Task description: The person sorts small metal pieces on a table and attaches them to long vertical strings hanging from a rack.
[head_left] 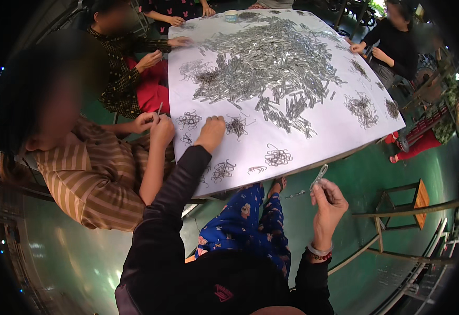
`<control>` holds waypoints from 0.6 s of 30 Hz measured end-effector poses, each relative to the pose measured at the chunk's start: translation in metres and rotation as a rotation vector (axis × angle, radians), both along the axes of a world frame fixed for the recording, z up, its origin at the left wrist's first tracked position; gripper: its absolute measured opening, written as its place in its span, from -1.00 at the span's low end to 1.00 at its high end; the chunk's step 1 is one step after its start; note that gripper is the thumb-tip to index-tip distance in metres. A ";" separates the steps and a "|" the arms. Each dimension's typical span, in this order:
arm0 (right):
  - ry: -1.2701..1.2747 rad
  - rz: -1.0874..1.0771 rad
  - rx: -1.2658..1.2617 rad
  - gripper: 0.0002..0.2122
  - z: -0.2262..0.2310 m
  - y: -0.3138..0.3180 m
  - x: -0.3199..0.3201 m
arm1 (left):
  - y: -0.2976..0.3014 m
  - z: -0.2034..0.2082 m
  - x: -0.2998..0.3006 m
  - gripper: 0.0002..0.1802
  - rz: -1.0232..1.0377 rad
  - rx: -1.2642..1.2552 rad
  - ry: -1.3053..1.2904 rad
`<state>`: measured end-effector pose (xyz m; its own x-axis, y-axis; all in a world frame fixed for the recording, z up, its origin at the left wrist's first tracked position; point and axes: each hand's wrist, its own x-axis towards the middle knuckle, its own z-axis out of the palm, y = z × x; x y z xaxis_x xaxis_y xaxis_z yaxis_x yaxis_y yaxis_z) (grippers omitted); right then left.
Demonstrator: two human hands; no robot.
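On the white-covered table (pixel 324 123), my left hand (pixel 211 134) reaches down right beside a small heap of dark bent wire pieces (pixel 235 126). Its fingers are drawn together; whatever they pinch is hidden. My right hand (pixel 329 205) is raised off the table's near edge, with thumb and fingers closed on a slim silver metal piece (pixel 321 173) that points upward. A big pile of similar silver metal pieces (pixel 271 63) covers the table's middle and far part. Another cluster of wire pieces (pixel 278 156) lies closer to the near edge.
At my left a person in a striped shirt (pixel 90 178) works with both hands close to my left arm. Other people sit or stand around the table's far sides. More wire heaps (pixel 361 110) lie along the right edge. A wooden stool (pixel 421 202) stands at right.
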<state>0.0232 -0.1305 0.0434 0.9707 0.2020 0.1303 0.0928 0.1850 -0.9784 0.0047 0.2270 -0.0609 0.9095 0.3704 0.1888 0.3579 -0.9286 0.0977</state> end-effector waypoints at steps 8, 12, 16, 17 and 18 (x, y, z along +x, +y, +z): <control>-0.050 0.017 -0.078 -0.86 -0.009 -0.002 -0.010 | -0.024 0.064 0.008 -0.77 -0.092 -0.296 -0.342; -0.036 0.007 -0.027 -0.87 -0.021 -0.001 -0.020 | -0.125 0.109 -0.017 -0.78 -0.431 -1.262 -0.334; 0.003 0.021 -0.003 -0.86 -0.028 0.003 -0.029 | -0.193 0.122 -0.042 -0.85 -0.494 -1.463 -0.288; 0.000 0.020 -0.012 -0.86 -0.029 0.005 -0.031 | -0.199 0.118 -0.043 -0.86 -0.434 -1.549 -0.283; -0.004 0.017 -0.021 -0.86 -0.031 0.007 -0.033 | -0.202 0.113 -0.042 -0.86 -0.428 -1.554 -0.299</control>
